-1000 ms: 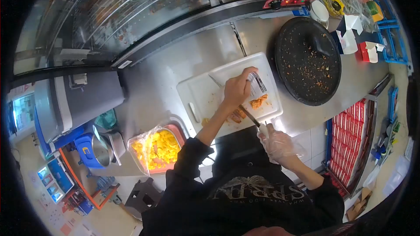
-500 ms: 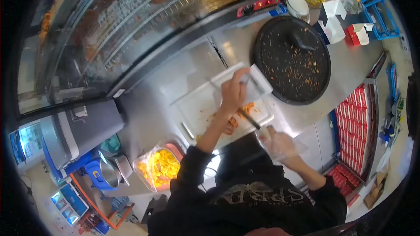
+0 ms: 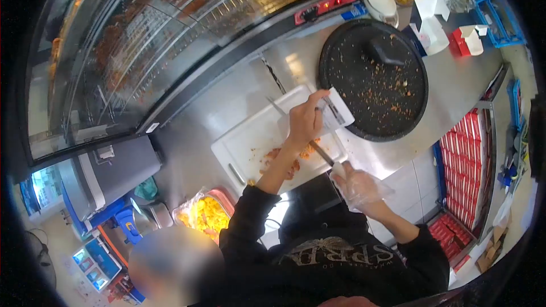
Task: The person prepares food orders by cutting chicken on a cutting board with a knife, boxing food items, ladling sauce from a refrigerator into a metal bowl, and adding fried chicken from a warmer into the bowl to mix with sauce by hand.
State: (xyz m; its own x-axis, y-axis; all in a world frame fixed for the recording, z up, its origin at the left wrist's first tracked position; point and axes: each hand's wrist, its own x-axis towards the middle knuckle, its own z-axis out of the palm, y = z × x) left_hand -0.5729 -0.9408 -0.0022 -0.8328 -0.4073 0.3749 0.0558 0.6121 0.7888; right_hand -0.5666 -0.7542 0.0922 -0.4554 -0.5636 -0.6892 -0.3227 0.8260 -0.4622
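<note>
My left hand (image 3: 303, 124), bare, is closed on the edge of a small white box (image 3: 341, 115), tilted over the right end of a white cutting board (image 3: 226, 146). In my right hand (image 3: 355, 185), wearing a clear plastic glove, is the handle of a long knife (image 3: 322, 153). Its blade runs under my left wrist, and a thin tip seems to show beyond that hand. Chopped reddish-brown food pieces (image 3: 293, 167) lie on the board, partly hidden by my left forearm. Whether the blade touches the food is hidden.
A round black tray (image 3: 372, 102) with crumbs stands beside the board. Opened cartons (image 3: 432, 34) sit behind it. A glass display cabinet (image 3: 170, 40) borders the counter. Near my left sleeve is a tub of yellow food (image 3: 207, 216). A blurred person's head (image 3: 173, 264) is at lower left.
My right hand has shifted slightly left, and the knife tip now shows beyond my left hand. A blurred head has appeared at lower left. The whole view has shifted slightly.
</note>
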